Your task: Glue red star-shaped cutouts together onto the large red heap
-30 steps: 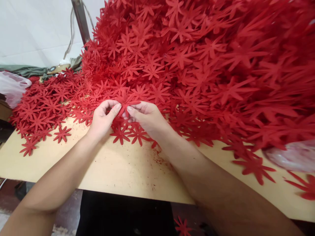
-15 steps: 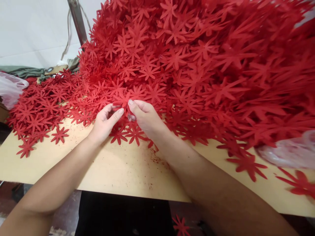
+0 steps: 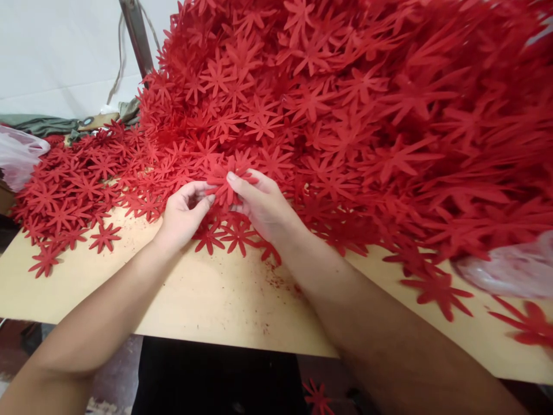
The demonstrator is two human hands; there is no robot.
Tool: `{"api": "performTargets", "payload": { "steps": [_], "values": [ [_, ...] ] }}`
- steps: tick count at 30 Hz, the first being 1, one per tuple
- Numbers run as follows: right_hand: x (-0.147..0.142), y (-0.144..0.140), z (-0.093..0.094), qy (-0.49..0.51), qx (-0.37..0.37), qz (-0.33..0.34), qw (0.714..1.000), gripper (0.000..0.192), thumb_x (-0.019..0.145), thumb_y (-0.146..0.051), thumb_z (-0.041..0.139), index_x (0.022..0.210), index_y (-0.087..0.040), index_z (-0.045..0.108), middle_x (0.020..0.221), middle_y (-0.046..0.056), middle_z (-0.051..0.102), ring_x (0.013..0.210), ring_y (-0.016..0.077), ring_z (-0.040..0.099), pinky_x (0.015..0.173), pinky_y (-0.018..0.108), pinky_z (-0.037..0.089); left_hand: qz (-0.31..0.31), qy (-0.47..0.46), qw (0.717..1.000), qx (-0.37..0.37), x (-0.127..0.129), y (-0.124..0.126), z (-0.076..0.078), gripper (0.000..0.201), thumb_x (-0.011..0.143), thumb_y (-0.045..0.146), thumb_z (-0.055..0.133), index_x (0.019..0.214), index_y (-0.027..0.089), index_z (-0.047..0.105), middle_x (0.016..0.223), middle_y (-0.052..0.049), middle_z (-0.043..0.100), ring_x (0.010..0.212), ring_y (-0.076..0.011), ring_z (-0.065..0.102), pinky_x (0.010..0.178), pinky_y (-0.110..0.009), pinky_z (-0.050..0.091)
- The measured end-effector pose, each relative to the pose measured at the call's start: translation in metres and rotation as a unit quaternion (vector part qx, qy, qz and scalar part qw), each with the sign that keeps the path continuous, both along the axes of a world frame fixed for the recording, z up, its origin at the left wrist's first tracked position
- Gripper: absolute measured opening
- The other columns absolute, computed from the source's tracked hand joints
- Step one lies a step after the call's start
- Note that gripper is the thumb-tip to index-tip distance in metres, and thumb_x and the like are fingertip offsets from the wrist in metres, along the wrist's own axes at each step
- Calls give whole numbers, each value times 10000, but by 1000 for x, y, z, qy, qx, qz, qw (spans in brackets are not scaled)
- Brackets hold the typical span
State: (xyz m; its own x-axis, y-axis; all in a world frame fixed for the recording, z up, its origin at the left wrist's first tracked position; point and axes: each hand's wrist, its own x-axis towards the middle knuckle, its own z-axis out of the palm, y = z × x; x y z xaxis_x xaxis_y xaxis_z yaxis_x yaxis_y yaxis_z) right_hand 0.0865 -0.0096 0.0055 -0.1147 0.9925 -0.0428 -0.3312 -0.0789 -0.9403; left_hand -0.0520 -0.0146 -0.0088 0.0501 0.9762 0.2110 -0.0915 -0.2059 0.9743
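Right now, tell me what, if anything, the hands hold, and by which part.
A red flower cutout: the right hand pinches it near its centre; the left hand is at its left edge, grip unclear.

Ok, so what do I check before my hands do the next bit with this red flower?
1. Right hand has hold of the red flower: ok, thumb pressed on it.
2. Left hand gripping it too: cannot tell; thumb and fingers are at its left edge.
3. Just one layer held: cannot tell, petals overlap.
4. Table free of crumbs: not ok, red crumbs near your right wrist.
5. Right-side plastic bag away from your hands: ok.
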Motion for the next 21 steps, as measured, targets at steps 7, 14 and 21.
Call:
{"api": "performTargets", "payload": {
  "steps": [7,14,21],
  "values": [
    [2,4,-7,-16,51,-21,998,385,596,-473,757,677,-201,497,662,-30,583,692,109,596,697,274,518,0,18,1000,21,3,-4,6,232,627,231,770,810,166,644,811,-2,662,747,-87,581,769,-220,477],
    [-3,0,-3,-29,84,-47,995,375,744,-508,629,574,-203,492,628,-6,590,711,130,608,717,277,519,-38,-3,999,-5,2,-7,8,316,671,389,748,893,182,662,864,-18,670,786,-102,603,811,-253,485],
    [-6,-1,-7,-57,94,25,994,366,737,-551,625,659,-194,597,703,18,652,784,153,629,798,302,529,-79,-35,996,-31,7,-12,10,360,628,475,764,833,196,664,826,8,671,771,-102,606,808,-249,492]
  ]
}}
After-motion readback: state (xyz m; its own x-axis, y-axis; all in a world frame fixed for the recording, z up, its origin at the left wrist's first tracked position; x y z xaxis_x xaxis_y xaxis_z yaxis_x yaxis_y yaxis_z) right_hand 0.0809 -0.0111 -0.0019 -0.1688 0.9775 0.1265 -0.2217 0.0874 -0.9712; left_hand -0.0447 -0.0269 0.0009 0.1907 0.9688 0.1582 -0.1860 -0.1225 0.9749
